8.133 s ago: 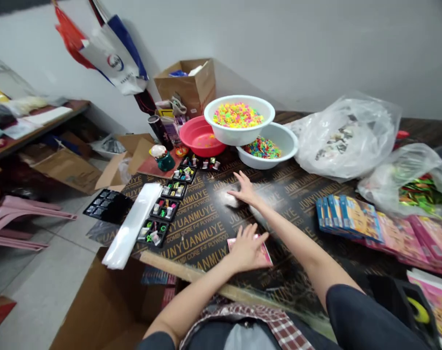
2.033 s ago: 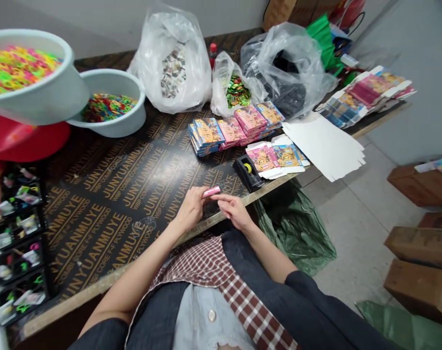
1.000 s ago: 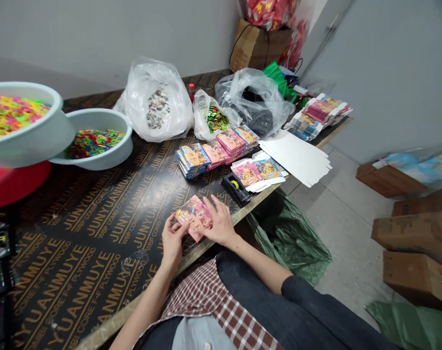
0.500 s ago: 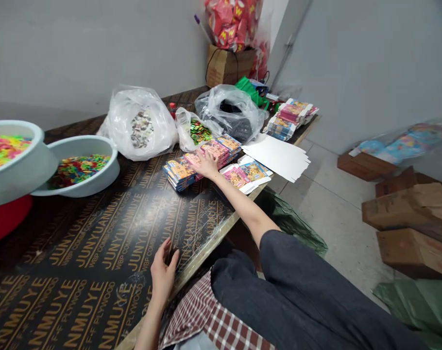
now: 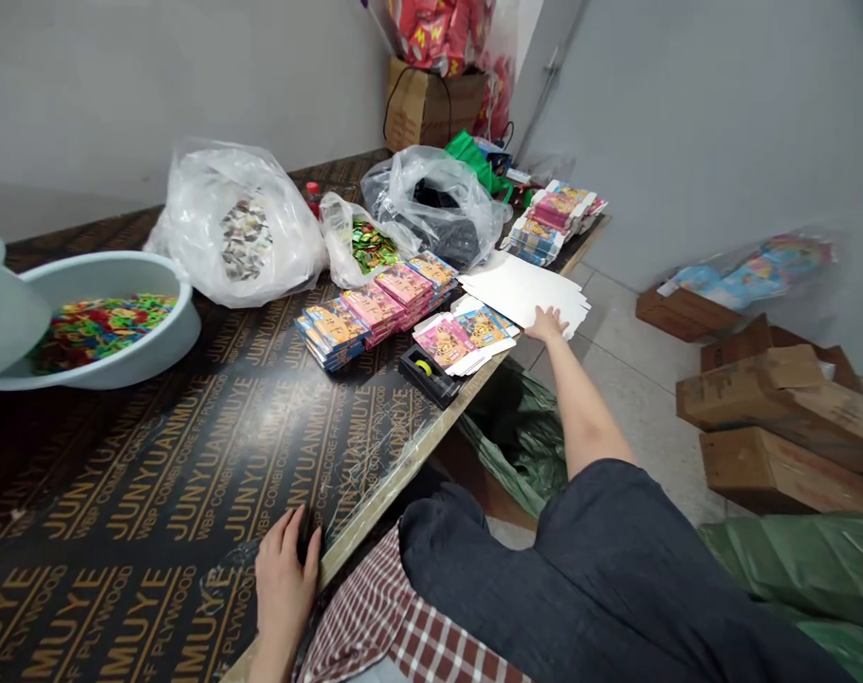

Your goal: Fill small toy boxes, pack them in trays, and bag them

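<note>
My right hand point(image 5: 547, 324) reaches out to the near edge of a stack of white card sheets point(image 5: 521, 287), its fingers apart and touching them. Beside it lie flat printed cartons point(image 5: 461, 340) in pink and blue. A black tape dispenser point(image 5: 430, 372) with a yellow roll sits just below these cartons. Farther left, stacks of small pink and blue printed boxes point(image 5: 372, 308) stand in a row. My left hand point(image 5: 285, 574) rests on the table near its front edge, fingers loosely apart, holding nothing.
On the dark plywood table point(image 5: 211, 455) stand a pale blue basin point(image 5: 190, 313) of colourful small pieces and several plastic bags point(image 5: 300, 242). More cartons point(image 5: 552, 223) are piled at the far end. A green sack point(image 5: 521, 446) hangs below the edge; cardboard boxes point(image 5: 773, 398) stand right.
My right hand has left the pink boxes and moved right to the white sheets. The tape dispenser has come into sight. My left hand has shifted slightly down and left in view.
</note>
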### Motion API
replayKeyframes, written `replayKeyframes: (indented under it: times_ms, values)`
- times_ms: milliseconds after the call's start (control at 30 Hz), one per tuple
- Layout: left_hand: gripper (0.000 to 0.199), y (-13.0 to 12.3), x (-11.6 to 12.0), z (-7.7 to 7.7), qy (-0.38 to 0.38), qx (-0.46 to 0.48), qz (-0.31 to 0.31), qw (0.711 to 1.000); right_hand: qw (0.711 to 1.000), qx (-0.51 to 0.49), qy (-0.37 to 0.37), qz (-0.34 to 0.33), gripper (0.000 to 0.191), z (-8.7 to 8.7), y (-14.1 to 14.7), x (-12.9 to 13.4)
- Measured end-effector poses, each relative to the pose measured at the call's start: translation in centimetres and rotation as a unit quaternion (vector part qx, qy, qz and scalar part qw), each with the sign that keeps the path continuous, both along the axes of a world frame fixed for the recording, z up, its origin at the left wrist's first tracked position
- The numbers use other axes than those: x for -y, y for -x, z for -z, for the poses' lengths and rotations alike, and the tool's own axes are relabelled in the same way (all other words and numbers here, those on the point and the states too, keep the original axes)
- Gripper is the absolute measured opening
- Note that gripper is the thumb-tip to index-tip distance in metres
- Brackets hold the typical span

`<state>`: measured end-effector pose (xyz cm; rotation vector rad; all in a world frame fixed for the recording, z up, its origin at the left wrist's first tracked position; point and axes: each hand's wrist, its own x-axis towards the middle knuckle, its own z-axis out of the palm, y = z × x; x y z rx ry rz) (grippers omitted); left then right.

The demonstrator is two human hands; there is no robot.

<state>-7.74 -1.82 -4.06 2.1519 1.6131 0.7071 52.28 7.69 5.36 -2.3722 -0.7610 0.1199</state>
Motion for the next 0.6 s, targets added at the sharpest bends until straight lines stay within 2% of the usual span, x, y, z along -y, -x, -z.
replayKeyframes:
  times_ms: [33, 133, 233, 333, 400, 467, 500, 567, 600]
  values:
    - [0.041, 0.0, -0.1, 0.0, 0.001, -0.001, 0.002, 1.0, 1.0, 0.0, 0.003, 0.001, 0.018, 0.0, -0.2, 0.8]
    - [0.041, 0.1, -0.7, -0.3, 0.013, 0.016, 0.001, 1.0, 1.0, 0.016, 0.006, -0.003, 0.03, -0.5, -0.1, 2.3]
    - [0.042, -0.4, -1.6, -1.1, 0.025, 0.056, -0.01, 0.998, 0.998, 0.06, -0.003, 0.005, 0.031, -2.2, 0.4, 3.8]
    - [0.048, -2.4, -2.9, -3.2, 0.043, 0.119, -0.018, 0.992, 0.991, 0.126, -0.003, 0.034, 0.02, -4.4, 2.9, 6.0]
    - [0.053, -4.8, -3.7, -5.4, 0.083, 0.184, -0.002, 0.979, 0.986, 0.167, -0.003, 0.02, 0.033, -5.4, 6.8, 7.7]
    - [0.068, -7.7, -4.0, -7.9, 0.149, 0.275, 0.048, 0.949, 0.971, 0.207, -0.033, -0.113, 0.042, -5.8, 12.5, 9.2]
    - [0.08, -9.3, -4.0, -9.0, 0.178, 0.331, 0.088, 0.922, 0.953, 0.206, -0.06, -0.215, 0.044, -5.7, 15.8, 9.8]
    - [0.099, -11.9, -3.7, -10.7, 0.203, 0.428, 0.141, 0.869, 0.88, 0.199, -0.096, -0.42, 0.045, -5.3, 22.3, 10.6]
    - [0.1, -12.8, -3.6, -11.3, 0.2, 0.457, 0.129, 0.857, 0.83, 0.199, -0.101, -0.511, 0.045, -5.0, 24.9, 10.7]
